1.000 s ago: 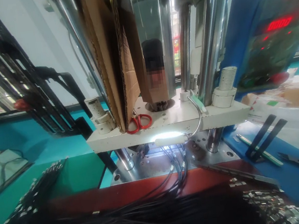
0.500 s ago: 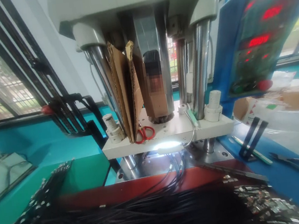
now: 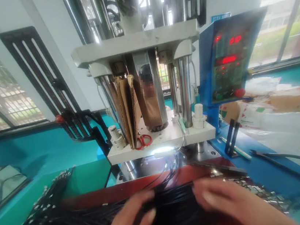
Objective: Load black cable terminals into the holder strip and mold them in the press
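A thick heap of black cables (image 3: 176, 212) lies in front of me on a dark red surface (image 3: 100, 195). My left hand (image 3: 133, 218) is curled round the cables from the left, its thumb and fingers on either side of them. From the right, my right hand (image 3: 222, 197) closes on the same cables, with its fingertips partly hidden and a little blurred. Small metal connector ends (image 3: 265, 193) show at the heap's right. Several thin cables (image 3: 171, 170) run back from the heap to the lit gap under the press.
The press's white plate (image 3: 164, 140) stands ahead, holding folded cardboard (image 3: 129, 111) and red-handled scissors (image 3: 144, 141). A blue control box (image 3: 229, 61) shows red digits. Pliers (image 3: 280, 161) lie on the blue surface at right. More cable ends (image 3: 48, 199) spread left.
Both my hands have come into view from below and closed on the black cables. The view has tilted up, showing more of the press's top and the control box.
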Demonstrator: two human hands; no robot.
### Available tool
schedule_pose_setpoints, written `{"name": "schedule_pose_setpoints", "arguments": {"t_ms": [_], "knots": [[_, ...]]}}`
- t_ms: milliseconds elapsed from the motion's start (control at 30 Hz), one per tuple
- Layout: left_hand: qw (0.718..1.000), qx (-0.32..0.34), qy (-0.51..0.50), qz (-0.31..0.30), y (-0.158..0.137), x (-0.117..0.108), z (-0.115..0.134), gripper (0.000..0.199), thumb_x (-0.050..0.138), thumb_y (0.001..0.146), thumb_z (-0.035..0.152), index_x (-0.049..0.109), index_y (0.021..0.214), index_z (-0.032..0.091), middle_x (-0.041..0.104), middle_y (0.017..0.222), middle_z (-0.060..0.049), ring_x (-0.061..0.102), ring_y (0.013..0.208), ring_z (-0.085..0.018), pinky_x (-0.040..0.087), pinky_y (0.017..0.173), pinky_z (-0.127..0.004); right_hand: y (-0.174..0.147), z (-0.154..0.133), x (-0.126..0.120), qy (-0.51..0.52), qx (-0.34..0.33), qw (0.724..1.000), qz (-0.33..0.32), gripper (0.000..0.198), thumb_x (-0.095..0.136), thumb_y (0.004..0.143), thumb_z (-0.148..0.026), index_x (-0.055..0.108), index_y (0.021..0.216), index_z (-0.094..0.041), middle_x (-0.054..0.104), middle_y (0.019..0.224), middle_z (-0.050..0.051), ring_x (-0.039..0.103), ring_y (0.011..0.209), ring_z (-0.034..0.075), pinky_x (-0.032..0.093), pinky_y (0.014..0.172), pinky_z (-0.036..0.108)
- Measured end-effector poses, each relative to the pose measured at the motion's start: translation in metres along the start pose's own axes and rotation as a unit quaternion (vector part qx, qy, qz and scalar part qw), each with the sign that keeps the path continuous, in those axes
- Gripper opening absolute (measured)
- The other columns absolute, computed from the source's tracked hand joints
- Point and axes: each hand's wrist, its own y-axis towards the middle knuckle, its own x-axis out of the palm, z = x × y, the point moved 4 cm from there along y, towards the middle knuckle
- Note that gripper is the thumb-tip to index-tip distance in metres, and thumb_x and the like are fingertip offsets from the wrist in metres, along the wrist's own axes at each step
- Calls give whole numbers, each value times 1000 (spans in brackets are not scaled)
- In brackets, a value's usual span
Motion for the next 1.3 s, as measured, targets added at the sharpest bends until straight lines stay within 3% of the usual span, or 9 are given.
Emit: {"name": "schedule_pose_setpoints", "arguments": {"t_ms": [100, 200, 333, 433, 567, 667, 767, 900, 1300], "knots": [[999, -18, 30, 4, 65, 11, 1, 52, 53, 85, 42, 47, 130, 17, 53, 134, -13, 49, 122, -28, 36, 105, -44, 58, -27, 23, 369, 99, 923, 43, 14, 71, 69, -22, 63, 80, -19, 67, 79, 3, 61, 96, 22, 44, 93, 33], [999, -19, 28, -10, 92, 27, 6, 51, 51, 86, 41, 46, 129, 14, 60, 125, -14, 56, 115, -26, 42, 100, -40, 96, -35, 55, 445, 147, 883, 14, 8, 64, 69, -18, 57, 73, -18, 62, 68, 2, 64, 78, 18, 50, 83, 31], [993, 45, 91, 67, 62, 46, 23, 40, 39, 93, 33, 47, 130, 21, 61, 125, -12, 57, 114, -25, 43, 99, -42, 106, -34, 83, 500, 186, 844, -48, 8, 54, 70, -19, 55, 77, -15, 62, 70, 7, 65, 69, 17, 53, 73, 31], [963, 226, 148, 25, 25, 67, 38, 36, 40, 91, 25, 54, 124, 30, 56, 132, -7, 53, 120, -23, 41, 103, -40, 103, -49, 87, 533, 172, 824, -86, 15, 53, 68, -17, 57, 82, -13, 65, 82, 11, 66, 79, 18, 53, 78, 31], [973, 166, 160, -18, 20, 53, 15, 39, 43, 90, 25, 52, 128, 27, 52, 136, -8, 47, 125, -24, 38, 107, -40, 101, -63, 78, 548, 131, 818, -117, 18, 53, 66, -17, 59, 82, -11, 67, 94, 13, 65, 92, 21, 48, 91, 34], [984, 48, 143, -95, 38, 23, -13, 56, 61, 81, 39, 48, 133, 24, 50, 138, -10, 46, 125, -28, 35, 108, -42, 96, -53, 58, 439, 73, 885, -136, 21, 62, 69, -16, 62, 89, -12, 68, 96, 10, 64, 93, 21, 46, 92, 37], [978, 50, 125, -158, 54, 4, -18, 56, 69, 74, 36, 53, 127, 28, 53, 134, -6, 47, 123, -27, 34, 106, -37, 85, -41, 34, 74, -46, 979, -185, 42, 71, 70, -29, 64, 110, -18, 68, 101, 8, 62, 93, 23, 45, 89, 39], [967, 87, 102, -215, 72, 1, -6, 30, 65, 75, 27, 66, 104, 27, 66, 102, -1, 59, 94, -20, 42, 84, -28, 72, -33, 23, -162, -108, 954, -227, 57, 75, 67, -45, 63, 119, -23, 64, 114, 8, 58, 103, 26, 44, 90, 36], [986, 40, 41, -156, 76, 5, -13, 28, 44, 90, 39, 63, 83, 19, 65, 82, 0, 57, 76, -15, 38, 71, -24, 72, -45, 41, -265, -156, 943, -127, 25, 55, 89, -38, 72, 84, -20, 65, 88, 6, 58, 84, 21, 41, 80, 30]]}}
